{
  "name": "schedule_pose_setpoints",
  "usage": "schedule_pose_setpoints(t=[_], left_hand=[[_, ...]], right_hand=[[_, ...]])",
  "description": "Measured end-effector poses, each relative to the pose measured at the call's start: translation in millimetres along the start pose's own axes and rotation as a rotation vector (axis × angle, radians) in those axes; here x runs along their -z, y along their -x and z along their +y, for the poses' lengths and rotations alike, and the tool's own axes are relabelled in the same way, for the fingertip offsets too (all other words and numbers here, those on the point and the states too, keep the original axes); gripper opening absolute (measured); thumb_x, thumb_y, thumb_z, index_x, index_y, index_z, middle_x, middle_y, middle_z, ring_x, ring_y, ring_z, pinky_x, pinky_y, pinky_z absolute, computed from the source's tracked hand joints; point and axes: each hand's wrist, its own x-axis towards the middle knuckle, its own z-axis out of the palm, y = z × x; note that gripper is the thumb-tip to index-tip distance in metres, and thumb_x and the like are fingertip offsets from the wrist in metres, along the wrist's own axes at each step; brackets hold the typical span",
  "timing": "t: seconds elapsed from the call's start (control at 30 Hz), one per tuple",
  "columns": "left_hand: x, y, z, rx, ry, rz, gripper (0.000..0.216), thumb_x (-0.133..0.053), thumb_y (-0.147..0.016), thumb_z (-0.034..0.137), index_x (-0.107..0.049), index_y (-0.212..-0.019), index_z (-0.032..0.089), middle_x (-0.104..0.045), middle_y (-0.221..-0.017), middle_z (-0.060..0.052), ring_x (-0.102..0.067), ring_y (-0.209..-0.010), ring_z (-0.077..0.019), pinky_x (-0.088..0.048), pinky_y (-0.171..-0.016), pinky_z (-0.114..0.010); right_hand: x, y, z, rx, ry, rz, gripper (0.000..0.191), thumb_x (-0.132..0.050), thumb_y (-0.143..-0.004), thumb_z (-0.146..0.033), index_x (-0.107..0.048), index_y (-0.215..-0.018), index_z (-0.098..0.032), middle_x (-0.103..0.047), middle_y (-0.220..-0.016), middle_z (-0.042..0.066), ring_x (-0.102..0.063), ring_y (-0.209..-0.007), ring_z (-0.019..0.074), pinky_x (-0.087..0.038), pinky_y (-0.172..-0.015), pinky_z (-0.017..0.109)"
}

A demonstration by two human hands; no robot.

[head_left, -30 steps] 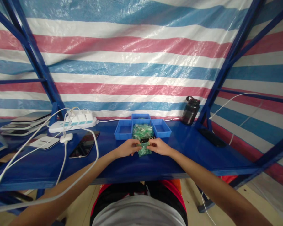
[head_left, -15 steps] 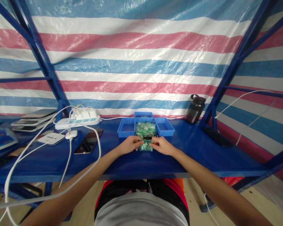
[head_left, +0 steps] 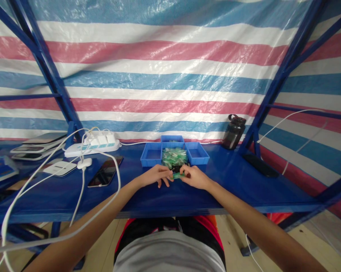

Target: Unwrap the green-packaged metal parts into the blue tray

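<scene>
My left hand [head_left: 156, 176] pinches the left end of a small green plastic packet [head_left: 177, 176] between thumb and forefinger, its other fingers hanging loose below. At the packet's right end, my right hand [head_left: 197, 177] is closed with bent fingers. Seen from here the packet is a narrow strip, and what it contains cannot be made out. Just beyond both hands lies a heap of similar green packets [head_left: 174, 155], with something black [head_left: 176, 168] at its near side, partly hidden by my fingers.
Blue trays stand around the heap: left [head_left: 151, 155], right [head_left: 198, 154] and back [head_left: 172, 139]. A dark bottle [head_left: 234, 132] is at back right, a black phone-like object [head_left: 260, 165] nearer. Leftward are a phone [head_left: 106, 172], a power strip [head_left: 92, 146] and looping white cables [head_left: 119, 177].
The packet has tipped from a broad face to a narrow strip between my hands. My left fingers have loosened and spread below it, and my right fingers have curled more.
</scene>
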Motion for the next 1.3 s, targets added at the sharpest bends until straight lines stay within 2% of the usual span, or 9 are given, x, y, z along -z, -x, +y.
schedule_pose_setpoints(t=[0.17, 0.3, 0.43, 0.53, 0.7, 0.9, 1.07, 1.3], left_hand=[[0, 1, -1, -0.001, -0.022, -0.043, 0.038, -0.068, -0.073, 0.045, -0.065, -0.089, 0.01, -0.07, -0.081, -0.01, -0.069, -0.068, -0.0185, -0.045, -0.043, -0.018], [2, -2, -6, -0.035, 0.019, -0.032, 0.038, -0.073, -0.07, 0.037, -0.059, -0.096, 0.013, -0.063, -0.068, -0.001, -0.068, -0.065, -0.018, -0.046, -0.042, -0.017], [2, -4, -9, -0.092, 0.065, 0.014, 0.058, -0.075, -0.069, 0.032, -0.044, -0.117, 0.02, -0.057, -0.069, 0.006, -0.064, -0.052, -0.0132, -0.047, -0.04, -0.018], [1, -4, -10, -0.098, 0.027, 0.023, 0.07, -0.074, -0.07, 0.031, -0.037, -0.128, 0.024, -0.055, -0.069, 0.007, -0.06, -0.048, -0.0109, -0.046, -0.039, -0.018], [2, -6, -11, -0.1, -0.054, 0.026, 0.06, -0.071, -0.074, 0.036, -0.045, -0.125, 0.019, -0.052, -0.066, 0.006, -0.058, -0.049, -0.011, -0.045, -0.038, -0.017], [-1, -4, -8, -0.124, -0.113, 0.059, 0.06, -0.068, -0.075, 0.037, -0.045, -0.129, 0.023, -0.05, -0.071, 0.005, -0.057, -0.05, -0.0096, -0.041, -0.035, -0.016], [-3, -3, -6, -0.085, -0.222, 0.035, 0.035, -0.063, -0.079, 0.038, -0.06, -0.105, 0.016, -0.054, -0.071, 0.002, -0.055, -0.053, -0.0089, -0.038, -0.035, -0.013], [-3, -3, -7, -0.077, -0.254, 0.048, 0.026, -0.062, -0.078, 0.037, -0.061, -0.092, 0.015, -0.054, -0.066, 0.002, -0.053, -0.05, -0.0081, -0.035, -0.034, -0.013]], right_hand=[[1, 2, -2, 0.019, -0.044, -0.039, 0.025, -0.066, -0.076, -0.04, -0.053, -0.081, -0.02, -0.056, -0.056, -0.005, -0.052, -0.05, 0.0104, -0.034, -0.049, 0.02], [2, 3, -3, 0.019, -0.091, -0.056, 0.022, -0.058, -0.083, -0.042, -0.051, -0.083, -0.02, -0.057, -0.056, -0.004, -0.054, -0.048, 0.011, -0.037, -0.049, 0.02], [1, 1, -3, 0.016, -0.058, 0.006, 0.013, -0.053, -0.086, -0.031, -0.052, -0.093, -0.021, -0.054, -0.056, -0.006, -0.051, -0.048, 0.0104, -0.035, -0.05, 0.021], [0, 0, -1, 0.001, -0.09, 0.021, 0.027, -0.055, -0.084, -0.028, -0.049, -0.11, -0.021, -0.054, -0.06, -0.007, -0.051, -0.051, 0.0104, -0.037, -0.051, 0.02], [-4, -1, 4, -0.003, -0.071, -0.009, 0.027, -0.056, -0.084, -0.028, -0.052, -0.11, -0.021, -0.053, -0.059, -0.007, -0.05, -0.051, 0.0099, -0.035, -0.051, 0.02], [-6, -2, 7, 0.007, -0.025, -0.005, 0.019, -0.058, -0.083, -0.026, -0.055, -0.101, -0.021, -0.054, -0.061, -0.006, -0.051, -0.052, 0.0095, -0.033, -0.051, 0.019], [-6, -1, 6, 0.029, 0.01, -0.043, 0.01, -0.057, -0.083, -0.025, -0.054, -0.092, -0.02, -0.053, -0.058, -0.007, -0.048, -0.049, 0.0082, -0.031, -0.05, 0.019], [-5, -2, 6, 0.044, 0.064, -0.05, 0.007, -0.056, -0.084, -0.025, -0.054, -0.087, -0.02, -0.053, -0.056, -0.007, -0.047, -0.048, 0.0075, -0.029, -0.05, 0.018]])
